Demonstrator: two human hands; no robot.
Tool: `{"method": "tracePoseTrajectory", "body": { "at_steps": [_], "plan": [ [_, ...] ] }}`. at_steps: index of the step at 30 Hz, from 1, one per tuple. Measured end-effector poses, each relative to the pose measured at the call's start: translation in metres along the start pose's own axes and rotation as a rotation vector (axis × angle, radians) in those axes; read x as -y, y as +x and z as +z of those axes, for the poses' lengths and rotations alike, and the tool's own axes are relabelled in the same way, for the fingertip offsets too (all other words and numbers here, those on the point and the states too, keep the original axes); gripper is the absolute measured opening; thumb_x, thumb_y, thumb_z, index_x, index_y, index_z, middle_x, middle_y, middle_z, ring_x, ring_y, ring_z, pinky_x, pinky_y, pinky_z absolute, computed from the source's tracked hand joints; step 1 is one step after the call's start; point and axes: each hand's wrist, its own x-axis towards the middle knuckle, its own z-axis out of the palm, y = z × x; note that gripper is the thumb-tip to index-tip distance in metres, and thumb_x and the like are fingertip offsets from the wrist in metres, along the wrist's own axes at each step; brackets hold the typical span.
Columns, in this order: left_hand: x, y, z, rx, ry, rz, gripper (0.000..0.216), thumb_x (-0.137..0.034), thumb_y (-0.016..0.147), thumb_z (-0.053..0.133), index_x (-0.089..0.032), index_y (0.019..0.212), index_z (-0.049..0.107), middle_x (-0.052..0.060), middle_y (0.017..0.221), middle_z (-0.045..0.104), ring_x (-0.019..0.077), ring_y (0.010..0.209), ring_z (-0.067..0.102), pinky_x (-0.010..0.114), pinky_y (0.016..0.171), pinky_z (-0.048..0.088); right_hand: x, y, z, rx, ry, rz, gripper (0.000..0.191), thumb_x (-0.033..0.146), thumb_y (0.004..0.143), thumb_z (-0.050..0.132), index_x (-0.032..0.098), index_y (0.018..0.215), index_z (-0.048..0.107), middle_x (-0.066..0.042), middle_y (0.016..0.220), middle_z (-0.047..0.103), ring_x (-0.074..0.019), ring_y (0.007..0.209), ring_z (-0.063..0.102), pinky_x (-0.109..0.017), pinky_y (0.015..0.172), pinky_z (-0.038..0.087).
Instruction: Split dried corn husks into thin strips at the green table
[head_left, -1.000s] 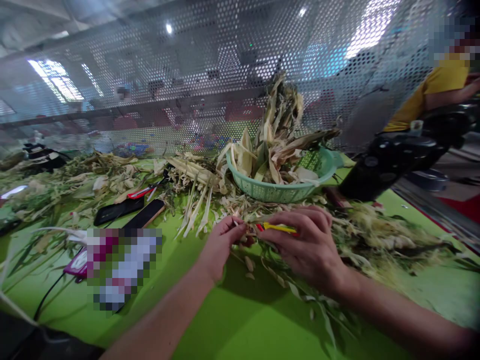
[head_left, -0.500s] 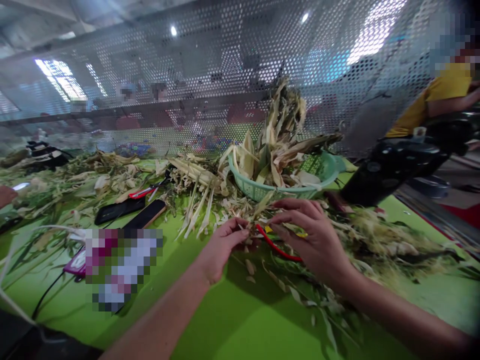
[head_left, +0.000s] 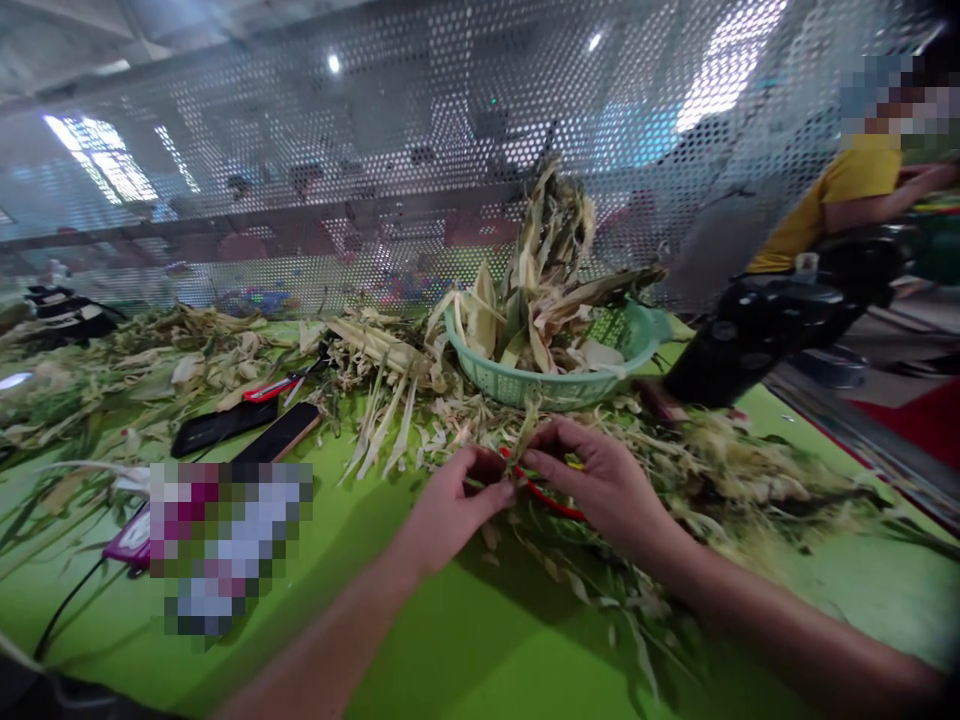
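Note:
In the head view both hands meet over the green table (head_left: 465, 650), in front of the basket. My left hand (head_left: 461, 505) is closed, thumb and fingers pinching the lower end of a small piece of dried corn husk (head_left: 527, 430). My right hand (head_left: 600, 475) pinches the same piece from the other side, its fingertips near the left thumb. The husk piece stands roughly upright between them. A curved red handle (head_left: 553, 504) lies just below the fingers, partly hidden by my right hand; what it belongs to cannot be made out.
Behind the hands stands a pale green plastic basket (head_left: 540, 390) heaped with dry corn husks (head_left: 551, 270). Husk scraps spread left and right. At left lie red-handled scissors (head_left: 271, 388), a dark phone (head_left: 214, 428), another phone (head_left: 277, 435) and a purple power strip (head_left: 127, 540). A person in yellow (head_left: 862, 180) sits at right.
My right hand has come in from the right, and its parted fingers have closed on the husk piece. The left hand keeps its pinch. The whole view has shifted slightly.

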Motion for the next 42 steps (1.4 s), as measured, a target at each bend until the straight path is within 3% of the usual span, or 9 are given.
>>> {"method": "tracePoseTrajectory", "body": {
  "at_steps": [9,20,26,30,35,42],
  "plan": [
    [-0.0049,-0.0023,0.0049,-0.165,0.150,0.160,0.015,-0.031,0.081,0.065,-0.018,0.087,0.060,0.004,0.085,0.063,0.0163,0.081,0.057,0.031,0.077,0.045,0.0045,-0.0077,0.0090,0.057,0.080,0.006,0.010,0.031,0.081,0.065,0.021,0.080,0.064,0.000,0.074,0.065,-0.0151,0.070,0.060,-0.026,0.065,0.048],
    [-0.0023,0.0006,0.0037,-0.153,-0.155,-0.002,0.014,-0.029,0.083,0.061,-0.016,0.086,0.066,0.005,0.086,0.066,0.0161,0.083,0.057,0.030,0.080,0.044,0.0019,-0.0008,0.0093,0.083,0.180,0.091,0.016,0.032,0.078,0.067,0.019,0.086,0.065,0.001,0.073,0.062,-0.0130,0.066,0.056,-0.025,0.059,0.045],
    [-0.0024,0.0006,0.0028,-0.110,-0.072,-0.004,0.015,-0.029,0.084,0.060,-0.015,0.081,0.064,0.003,0.079,0.062,0.0147,0.077,0.055,0.027,0.073,0.043,0.0031,-0.0032,0.0067,0.115,0.185,0.126,0.023,0.037,0.079,0.068,0.018,0.092,0.066,0.001,0.071,0.062,-0.0128,0.064,0.055,-0.025,0.058,0.045],
    [-0.0025,0.0009,0.0049,-0.074,0.060,0.018,0.015,-0.029,0.084,0.058,-0.016,0.077,0.062,0.002,0.075,0.060,0.0141,0.072,0.052,0.026,0.069,0.041,0.0022,-0.0057,0.0060,0.082,0.161,0.111,0.022,0.040,0.080,0.065,0.018,0.086,0.067,-0.001,0.076,0.064,-0.0151,0.069,0.058,-0.027,0.062,0.047],
    [-0.0050,-0.0011,0.0063,-0.106,0.088,0.077,0.014,-0.032,0.084,0.059,-0.018,0.083,0.059,0.002,0.080,0.060,0.0147,0.075,0.052,0.026,0.069,0.040,0.0022,-0.0063,0.0072,0.086,0.127,0.131,0.019,0.037,0.081,0.063,0.019,0.080,0.067,-0.001,0.074,0.064,-0.0153,0.069,0.057,-0.026,0.062,0.047],
    [-0.0028,-0.0030,0.0046,-0.133,0.049,0.121,0.019,-0.036,0.087,0.056,-0.019,0.079,0.057,0.000,0.073,0.053,0.0131,0.071,0.047,0.024,0.065,0.036,0.0024,-0.0069,0.0064,0.104,0.238,0.197,0.021,0.039,0.081,0.062,0.019,0.077,0.068,-0.002,0.071,0.065,-0.0173,0.068,0.059,-0.030,0.065,0.049]
  ]
}}
